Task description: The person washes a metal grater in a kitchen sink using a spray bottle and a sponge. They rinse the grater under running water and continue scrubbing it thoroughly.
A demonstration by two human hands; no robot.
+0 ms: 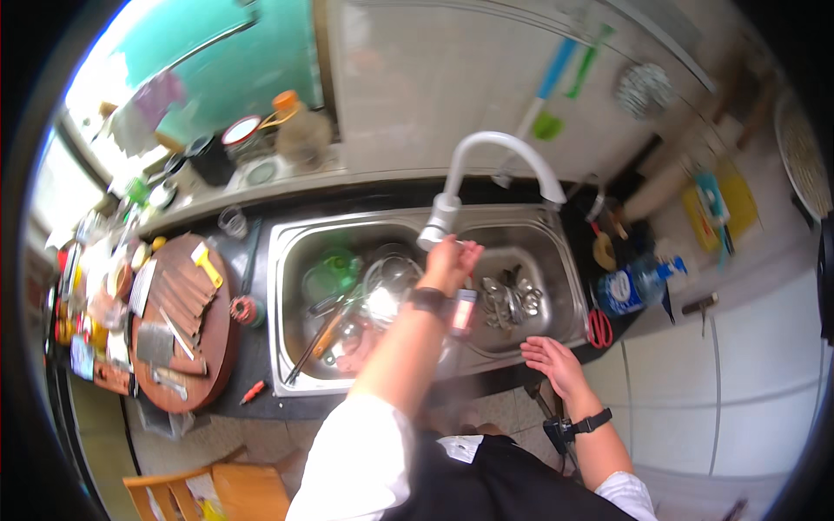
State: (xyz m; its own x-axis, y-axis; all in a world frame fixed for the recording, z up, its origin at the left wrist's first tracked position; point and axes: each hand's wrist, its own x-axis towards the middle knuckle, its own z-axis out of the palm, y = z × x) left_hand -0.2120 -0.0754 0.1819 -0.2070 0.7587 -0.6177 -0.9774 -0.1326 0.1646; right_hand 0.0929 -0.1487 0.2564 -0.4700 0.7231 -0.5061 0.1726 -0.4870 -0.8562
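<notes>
My left hand (451, 262) is at the base of a white gooseneck faucet (445, 211), between the two basins. Its fingers are partly curled and overlap the faucet's lower end; whether they grip it I cannot tell. Over the front rim of the right basin (560, 286), my right hand (552, 365) is held with fingers extended and nothing in it. Several metal spoons and other cutlery (511, 299) lie in that basin. The left basin (287, 299) holds a green transparent vessel (332, 272), a shiny metal bowl (391, 277) and long utensils (322, 335), partly hidden by my left forearm.
Left of the sink, a round wooden board (218, 325) carries a cleaver (156, 344) and a yellow-handled scraper (207, 266). A blue pump bottle (629, 286) and red-handled scissors (599, 327) are at the right. Below left is a wooden chair (251, 492).
</notes>
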